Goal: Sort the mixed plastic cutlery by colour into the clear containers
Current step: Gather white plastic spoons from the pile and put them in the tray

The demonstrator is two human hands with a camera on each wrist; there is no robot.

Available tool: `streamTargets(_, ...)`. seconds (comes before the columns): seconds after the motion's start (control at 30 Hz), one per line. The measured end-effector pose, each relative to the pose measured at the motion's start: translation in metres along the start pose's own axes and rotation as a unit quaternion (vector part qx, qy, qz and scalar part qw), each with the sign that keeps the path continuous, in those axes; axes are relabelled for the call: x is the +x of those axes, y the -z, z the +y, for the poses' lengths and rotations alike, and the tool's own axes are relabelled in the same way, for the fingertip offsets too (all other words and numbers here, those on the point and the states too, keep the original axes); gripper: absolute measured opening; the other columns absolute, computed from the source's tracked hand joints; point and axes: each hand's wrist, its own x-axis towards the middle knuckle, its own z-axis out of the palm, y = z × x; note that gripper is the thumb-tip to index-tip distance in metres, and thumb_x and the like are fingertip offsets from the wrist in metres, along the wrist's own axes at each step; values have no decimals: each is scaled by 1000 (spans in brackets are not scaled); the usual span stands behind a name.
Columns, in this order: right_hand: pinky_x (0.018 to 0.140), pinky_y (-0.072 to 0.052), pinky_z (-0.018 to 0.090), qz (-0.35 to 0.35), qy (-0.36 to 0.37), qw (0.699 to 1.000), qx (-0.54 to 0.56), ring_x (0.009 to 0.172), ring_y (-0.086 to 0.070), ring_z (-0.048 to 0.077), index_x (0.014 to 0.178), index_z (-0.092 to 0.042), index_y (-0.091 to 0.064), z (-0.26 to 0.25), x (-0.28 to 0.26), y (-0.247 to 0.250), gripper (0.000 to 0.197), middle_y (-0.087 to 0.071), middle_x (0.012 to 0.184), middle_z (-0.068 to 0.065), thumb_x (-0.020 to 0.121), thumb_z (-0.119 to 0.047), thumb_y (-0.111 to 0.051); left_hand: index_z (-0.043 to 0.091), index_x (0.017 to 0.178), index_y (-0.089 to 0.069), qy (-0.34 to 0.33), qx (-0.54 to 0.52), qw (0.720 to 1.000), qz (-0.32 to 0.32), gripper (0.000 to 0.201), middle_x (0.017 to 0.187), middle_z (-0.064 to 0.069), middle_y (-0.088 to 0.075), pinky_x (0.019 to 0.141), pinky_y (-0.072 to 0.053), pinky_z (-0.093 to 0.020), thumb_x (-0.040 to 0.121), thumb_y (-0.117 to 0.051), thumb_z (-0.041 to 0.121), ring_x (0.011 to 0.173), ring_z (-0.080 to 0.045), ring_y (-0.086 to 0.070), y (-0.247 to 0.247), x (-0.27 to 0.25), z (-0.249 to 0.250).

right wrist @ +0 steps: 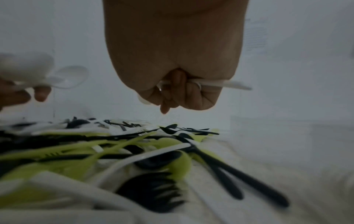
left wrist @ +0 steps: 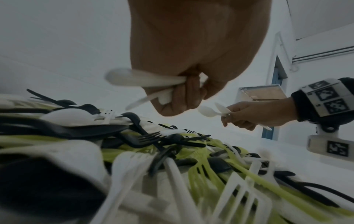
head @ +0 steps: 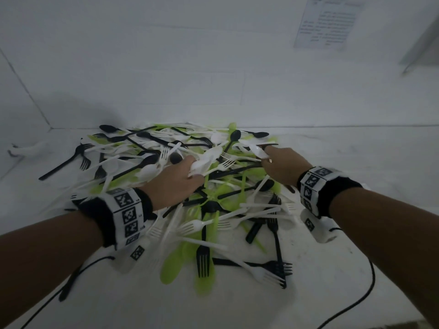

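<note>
A: On the white table (head: 356,162), what lies there?

B: A mixed heap of cutlery (head: 190,186): black, white and lime-green forks, spoons and knives, tangled together in the middle of the surface, close to the wall.

A: And the left hand (head: 174,184)?

B: It hovers over the centre of the heap, fingers curled tight round a bunch of white spoons (left wrist: 134,78). The left wrist view shows the bowls sticking out to one side of the fist.

A: The right hand (head: 282,167)?

B: Just beside the left, above the far right part of the heap. Its fingers are curled too, pinching white spoons (left wrist: 210,111); a handle pokes out past the knuckles in the right wrist view.

A: Anything else?

B: Marker-printed wristbands (head: 128,214) on both wrists, black cables (head: 351,307) trailing across the table, and a printed sheet (head: 330,22) on the wall.
</note>
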Motion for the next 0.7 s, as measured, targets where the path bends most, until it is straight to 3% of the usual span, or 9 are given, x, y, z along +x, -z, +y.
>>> streamTargets(0.07,71,-43,36,-16,-5,999,-35,84,-56,29,95,-17,-48,10,2,3,16,-57,93,7,103,-28,-40,22,103,-56,-41,46,998,-14,19,80,3,-64,62,-47,-26,101,-57,41,66,-5,-59,-4,7,0)
streamTargets(0.13,75,-42,35,-29,2,998,-49,88,-54,28,95,-17,-50,18,6,4,16,-55,95,5,104,-26,-39,26,99,-56,-91,119,988,-36,9,81,6,-61,61,-44,-25,104,-51,31,67,-1,-56,-8,12,1)
streamTargets(0.2,75,-41,35,-29,16,998,-49,89,-52,27,94,-16,-52,23,10,1,18,-57,97,6,105,-24,-40,18,109,-54,-115,198,972,-57,11,85,3,-60,64,-45,-35,105,-45,24,72,-12,-56,-16,17,2)
streamTargets(0.27,75,-43,36,-31,26,999,-36,88,-54,27,94,-12,-56,27,17,-3,20,-60,96,7,104,-25,-44,20,116,-53,-110,242,962,-68,16,88,2,-62,64,-48,-37,105,-45,28,75,-18,-59,-25,22,7)
streamTargets(0.4,66,-42,35,-50,55,996,-49,77,-56,29,75,-13,-50,28,31,-11,29,-56,76,5,100,-26,-46,28,119,-60,-83,248,953,-157,31,102,7,-68,76,-52,-34,100,-55,52,88,-14,-62,-43,26,20)
streamTargets(0.5,61,-36,32,-75,72,993,-62,69,-51,23,69,-18,-42,28,39,-13,31,-49,70,0,97,-26,-51,31,107,-63,-92,240,949,-185,30,95,10,-67,73,-48,-32,101,-49,58,84,-12,-61,-56,27,30)
streamTargets(0.57,58,-39,31,-107,82,988,-78,71,-55,23,73,-16,-54,30,45,-11,25,-57,76,1,92,-30,-60,31,106,-64,-91,237,949,-185,32,95,10,-67,75,-50,-32,101,-48,59,83,-11,-61,-61,28,34)
streamTargets(0.63,65,-48,32,-144,95,981,-92,79,-62,24,88,-13,-71,32,50,-8,24,-67,87,4,86,-37,-70,33,111,-64,-78,222,957,-172,30,99,12,-68,77,-52,-32,98,-55,59,86,-9,-62,-62,29,36)
streamTargets(0.7,69,-52,34,-156,104,978,-93,78,-62,23,91,-12,-71,36,57,-6,34,-66,84,2,82,-44,-76,34,114,-61,-66,196,966,-154,30,100,14,-68,77,-52,-32,95,-60,58,86,-7,-62,-59,29,40)
